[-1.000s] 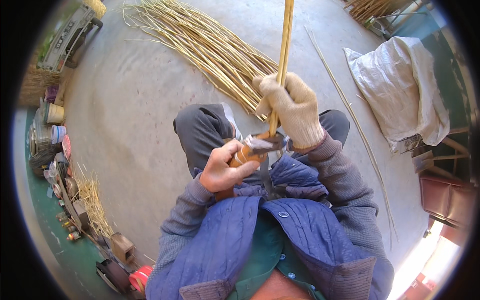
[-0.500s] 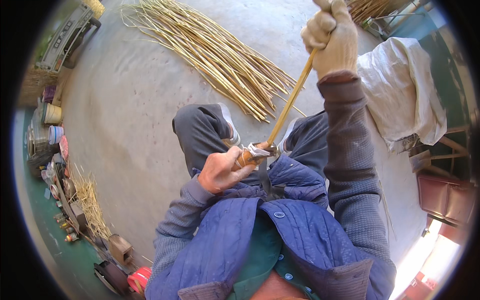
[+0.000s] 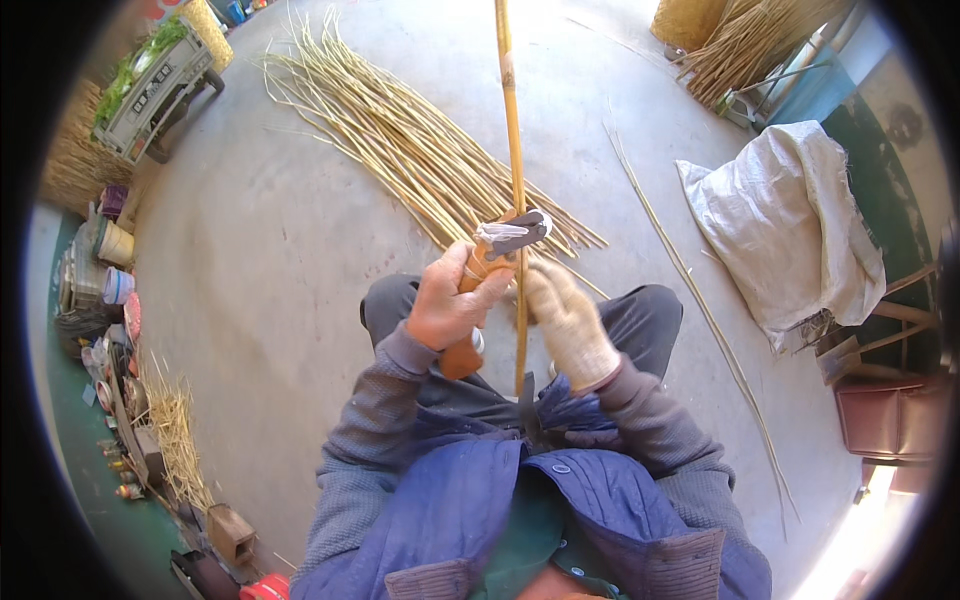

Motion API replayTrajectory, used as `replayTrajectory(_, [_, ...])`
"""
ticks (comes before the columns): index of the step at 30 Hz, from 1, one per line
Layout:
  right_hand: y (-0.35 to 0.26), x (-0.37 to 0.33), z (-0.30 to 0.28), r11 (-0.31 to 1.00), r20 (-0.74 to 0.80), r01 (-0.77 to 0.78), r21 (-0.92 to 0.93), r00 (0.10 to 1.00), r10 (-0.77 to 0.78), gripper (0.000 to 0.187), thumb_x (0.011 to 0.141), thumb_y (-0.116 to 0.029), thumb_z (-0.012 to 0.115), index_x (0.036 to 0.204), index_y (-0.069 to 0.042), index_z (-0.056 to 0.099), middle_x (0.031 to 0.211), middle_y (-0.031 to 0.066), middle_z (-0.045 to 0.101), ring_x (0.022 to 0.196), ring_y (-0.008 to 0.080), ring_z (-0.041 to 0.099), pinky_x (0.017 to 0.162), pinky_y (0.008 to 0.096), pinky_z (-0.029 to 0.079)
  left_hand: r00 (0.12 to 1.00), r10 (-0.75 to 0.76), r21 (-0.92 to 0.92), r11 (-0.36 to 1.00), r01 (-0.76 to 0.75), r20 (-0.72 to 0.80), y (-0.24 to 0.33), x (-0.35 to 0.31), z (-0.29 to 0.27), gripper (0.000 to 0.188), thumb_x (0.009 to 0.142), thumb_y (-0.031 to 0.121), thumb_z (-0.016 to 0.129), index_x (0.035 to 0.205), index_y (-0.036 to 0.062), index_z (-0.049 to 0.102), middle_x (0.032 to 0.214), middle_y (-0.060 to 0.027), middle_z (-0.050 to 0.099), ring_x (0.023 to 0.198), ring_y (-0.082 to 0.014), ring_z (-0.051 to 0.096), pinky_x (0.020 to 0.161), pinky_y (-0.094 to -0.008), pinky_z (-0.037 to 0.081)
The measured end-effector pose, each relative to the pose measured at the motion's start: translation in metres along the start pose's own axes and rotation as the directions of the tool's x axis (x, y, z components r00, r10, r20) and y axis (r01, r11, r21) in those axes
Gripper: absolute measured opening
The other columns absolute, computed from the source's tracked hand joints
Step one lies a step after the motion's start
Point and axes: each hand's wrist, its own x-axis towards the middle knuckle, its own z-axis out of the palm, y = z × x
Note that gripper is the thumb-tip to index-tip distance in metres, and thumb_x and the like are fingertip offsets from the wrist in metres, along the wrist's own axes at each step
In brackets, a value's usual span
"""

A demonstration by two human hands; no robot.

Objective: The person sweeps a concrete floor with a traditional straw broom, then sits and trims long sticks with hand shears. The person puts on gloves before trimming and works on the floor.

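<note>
My bare left hand [image 3: 450, 300] is wrapped round the orange-brown wooden handle of a hand tool [image 3: 486, 268], which has a dark metal head [image 3: 516, 236] and white wrapping. A long yellow-brown stick [image 3: 512, 130] passes upright by the tool's head. It leaves the picture at the top, and its lower end hangs over my lap. Just below the head, my right hand [image 3: 570, 325], in a pale work glove, is closed at the stick; its fingertips are blurred and partly hidden. Beyond my knees, a bundle of long thin sticks [image 3: 400, 140] lies on the floor.
A loose thin stick [image 3: 690, 275] lies to the right, near a white woven sack [image 3: 785, 235]. More sticks [image 3: 745, 50] stand at the back right. Along the left wall are buckets [image 3: 115, 243], dry stalks [image 3: 172, 430] and a wooden block [image 3: 230, 530]. A small cargo vehicle [image 3: 150, 90] stands far left.
My right hand has come down from the upper right to beside the tool. The stick now stands upright instead of slanting. My left hand and the tool have risen a little in the picture.
</note>
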Motion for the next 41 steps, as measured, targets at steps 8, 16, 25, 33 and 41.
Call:
replayTrajectory(8, [0.034,0.018,-0.006,0.870,0.024,0.273,-0.411,0.957,-0.289,0.021,0.103,-0.020,0.055,0.115,-0.006,0.064,0.077,0.0116,0.068,0.062,0.0241,0.066,0.058,0.0362,0.053,0.968,-0.072,-0.232,0.973,0.015,-0.241,-0.020,0.033,0.011,0.022,0.098,0.021,0.070,0.102,0.0026,0.058,0.068,-0.0015,0.059,0.048,-0.0093,0.054,0.043,-0.0243,0.045])
replayTrajectory(16, [0.044,-0.041,-0.068,0.522,0.281,0.400,-0.754,0.914,-0.294,0.016,0.101,-0.021,0.057,0.101,-0.008,0.065,0.069,0.0162,0.064,0.061,0.0356,0.067,0.053,0.0450,0.052,0.870,-0.085,-0.399,0.907,-0.134,-0.486,-0.020,0.069,-0.061,0.024,0.098,0.027,0.069,0.099,0.0050,0.062,0.069,-0.0035,0.059,0.049,-0.0119,0.055,0.043,-0.0241,0.044])
replayTrajectory(25, [0.023,-0.079,-0.124,0.868,0.322,-0.097,-0.487,0.904,0.282,0.034,0.104,-0.030,0.053,0.124,-0.002,0.059,0.077,0.0063,0.064,0.064,0.0152,0.065,0.060,0.0310,0.054,0.899,-0.113,-0.339,0.940,-0.042,-0.423,-0.027,0.063,-0.074,0.027,0.100,0.030,0.067,0.107,0.0056,0.060,0.070,-0.0009,0.055,0.050,-0.0105,0.052,0.044,-0.0224,0.044])
replayTrajectory(33, [-0.010,0.032,-0.039,0.934,0.279,-0.168,-0.316,0.924,0.260,0.037,0.108,-0.032,0.045,0.122,0.000,0.057,0.071,0.0055,0.061,0.059,0.0132,0.060,0.057,0.0300,0.052,0.968,-0.091,-0.352,0.936,0.003,-0.234,-0.043,0.037,0.020,0.028,0.101,0.031,0.065,0.108,0.0042,0.058,0.067,-0.0026,0.057,0.048,-0.0119,0.056,0.044,-0.0243,0.045])
replayTrajectory(41, [0.063,-0.011,-0.067,0.491,0.398,0.339,-0.803,0.917,0.018,0.013,0.102,-0.019,0.053,0.109,-0.013,0.063,0.095,0.0137,0.071,0.080,0.0332,0.073,0.074,0.0406,0.059,0.829,-0.247,-0.317,0.944,0.089,-0.502,-0.054,0.065,-0.065,0.031,0.094,0.036,0.073,0.102,0.0069,0.064,0.064,-0.0005,0.058,0.049,-0.0107,0.055,0.043,-0.0251,0.044])
